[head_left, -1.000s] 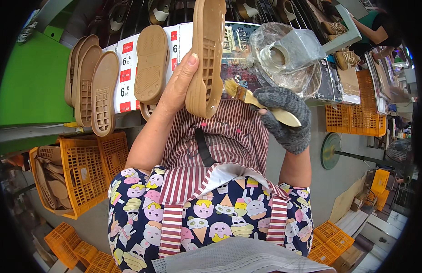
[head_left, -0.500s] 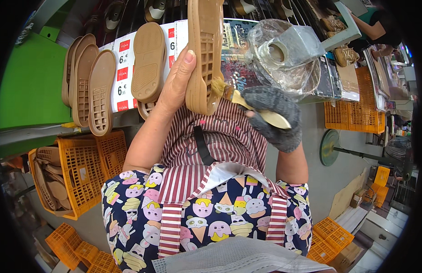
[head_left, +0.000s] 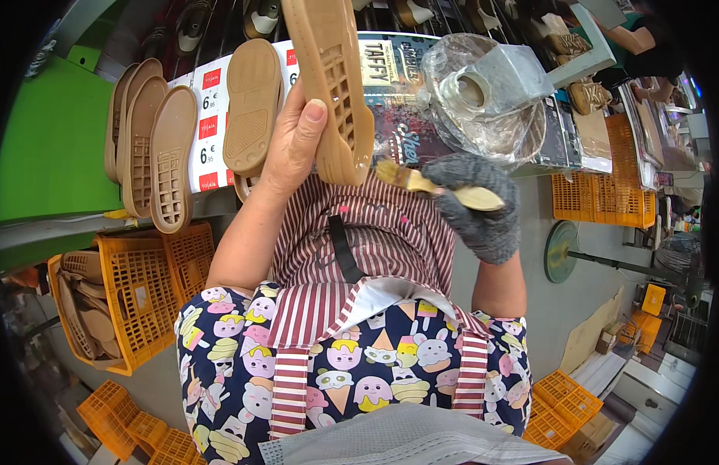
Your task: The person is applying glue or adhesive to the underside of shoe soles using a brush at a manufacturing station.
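In my bare left hand (head_left: pixel 291 143) I hold a tan shoe sole (head_left: pixel 332 93), tilted, its inner grid of square hollows facing up and right. The thumb presses on its near side wall. My right hand (head_left: pixel 479 203), in a dark grey knit glove, is closed round the pale handle of a paintbrush (head_left: pixel 410 180). The bristles point left, a little apart from the sole's heel end. At the right, a metal can with a round opening (head_left: pixel 472 87) lies on its side in clear plastic wrap.
More tan soles (head_left: pixel 172 159) lean at the table's left, and a pair lies sole-side up (head_left: pixel 253 101) on printed sheets. An orange crate of soles (head_left: pixel 139 302) stands below left. Shoes (head_left: pixel 588 97) sit on racks beyond the table. A green panel (head_left: pixel 53 147) fills the far left.
The sole in my left hand has shifted left and tilted. The brush has moved off the sole, slightly down and right, with my gloved hand.
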`<act>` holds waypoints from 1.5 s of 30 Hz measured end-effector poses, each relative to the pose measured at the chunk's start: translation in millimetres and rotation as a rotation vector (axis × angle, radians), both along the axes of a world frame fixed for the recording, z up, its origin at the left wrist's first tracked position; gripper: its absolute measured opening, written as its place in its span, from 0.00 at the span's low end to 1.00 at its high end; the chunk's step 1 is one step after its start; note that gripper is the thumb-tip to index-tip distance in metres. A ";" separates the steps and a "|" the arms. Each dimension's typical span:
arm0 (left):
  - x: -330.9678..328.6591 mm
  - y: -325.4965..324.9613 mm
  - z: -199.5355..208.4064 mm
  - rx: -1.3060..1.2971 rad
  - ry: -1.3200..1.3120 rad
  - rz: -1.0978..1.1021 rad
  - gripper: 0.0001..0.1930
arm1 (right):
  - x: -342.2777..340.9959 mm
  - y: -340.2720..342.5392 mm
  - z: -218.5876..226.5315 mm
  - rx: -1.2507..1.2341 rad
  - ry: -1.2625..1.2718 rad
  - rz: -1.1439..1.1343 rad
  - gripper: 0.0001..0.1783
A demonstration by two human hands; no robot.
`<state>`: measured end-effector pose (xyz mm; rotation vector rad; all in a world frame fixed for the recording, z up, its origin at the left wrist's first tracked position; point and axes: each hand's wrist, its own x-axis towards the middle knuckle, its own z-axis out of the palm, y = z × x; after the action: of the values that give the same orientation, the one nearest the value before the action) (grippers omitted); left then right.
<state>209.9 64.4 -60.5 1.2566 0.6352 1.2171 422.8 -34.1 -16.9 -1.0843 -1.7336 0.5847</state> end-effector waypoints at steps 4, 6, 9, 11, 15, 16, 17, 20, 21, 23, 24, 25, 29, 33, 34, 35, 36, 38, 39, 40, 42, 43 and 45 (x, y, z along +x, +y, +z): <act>-16.5 -0.2 4.9 -0.012 0.052 -0.090 0.43 | 12.5 -10.1 12.3 -0.016 0.147 -0.092 0.09; -20.2 3.3 16.6 0.086 0.097 -0.148 0.44 | 17.9 -14.2 15.4 0.008 0.158 -0.168 0.09; -24.7 7.9 12.7 0.198 0.121 -0.216 0.52 | 22.6 -11.1 15.7 0.069 0.064 -0.132 0.11; -29.0 8.4 12.6 0.280 0.246 -0.259 0.49 | 21.2 -9.0 16.5 0.060 0.058 -0.127 0.12; -29.3 7.7 9.0 0.323 0.282 -0.246 0.42 | 18.7 -2.8 11.9 0.016 0.022 -0.101 0.08; -29.1 6.4 9.1 0.324 0.282 -0.245 0.42 | 17.2 -0.2 11.8 0.020 -0.010 -0.092 0.07; -28.3 4.9 9.6 0.319 0.273 -0.250 0.41 | 16.3 2.7 10.0 0.021 -0.010 -0.091 0.07; -26.7 1.4 15.8 0.364 0.291 -0.254 0.40 | 11.8 11.2 6.0 0.028 -0.033 -0.044 0.09; -26.8 0.7 18.5 0.412 0.322 -0.243 0.40 | 9.9 13.5 4.8 0.029 -0.034 -0.044 0.09; -27.6 1.1 21.0 0.409 0.304 -0.279 0.40 | 9.0 16.2 -0.5 0.008 -0.043 -0.081 0.09; -28.4 1.3 20.9 0.403 0.287 -0.312 0.40 | 11.2 16.8 -2.5 0.007 -0.128 -0.101 0.09; -28.3 1.1 17.8 0.404 0.284 -0.312 0.40 | 13.8 15.0 -4.7 0.008 -0.131 -0.102 0.09; -34.6 -0.3 13.1 0.276 0.150 -0.323 0.40 | 9.4 6.8 6.2 -0.220 0.133 -0.157 0.10; -29.3 10.5 8.4 0.443 0.250 -0.252 0.42 | 2.3 13.4 1.4 -0.021 0.233 -0.193 0.08; -26.0 15.0 4.2 0.479 0.230 -0.245 0.42 | 1.2 16.1 2.8 0.020 0.104 -0.224 0.07; -20.7 18.9 0.4 0.522 0.197 -0.245 0.42 | 2.3 14.8 2.3 0.020 0.102 -0.226 0.07; -18.0 24.9 -2.0 0.566 0.162 -0.250 0.42 | 2.9 12.3 0.7 -0.092 0.143 -0.246 0.07; -11.7 29.9 -8.3 0.649 0.079 -0.253 0.42 | 2.0 9.7 5.6 -0.275 0.315 -0.255 0.05; -9.0 31.2 -13.6 0.696 0.036 -0.248 0.42 | 0.7 9.5 9.9 -0.278 0.317 -0.252 0.05; -7.0 30.7 -18.9 0.726 -0.015 -0.251 0.43 | -0.5 9.2 13.4 -0.227 0.319 -0.286 0.05; 1.1 27.5 -30.5 0.765 -0.108 -0.245 0.43 | 1.2 8.2 10.5 -0.151 0.256 -0.344 0.04; 7.4 23.7 -35.5 0.774 -0.148 -0.249 0.43 | 1.4 9.4 5.9 -0.154 0.255 -0.350 0.04; 13.4 22.0 -39.6 0.754 -0.193 -0.227 0.44 | -2.0 13.5 -0.5 -0.179 0.277 -0.316 0.04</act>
<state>223.3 86.3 -100.1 1.7375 -0.1407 1.4121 420.8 -20.7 -17.4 -1.3049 -1.2586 0.6625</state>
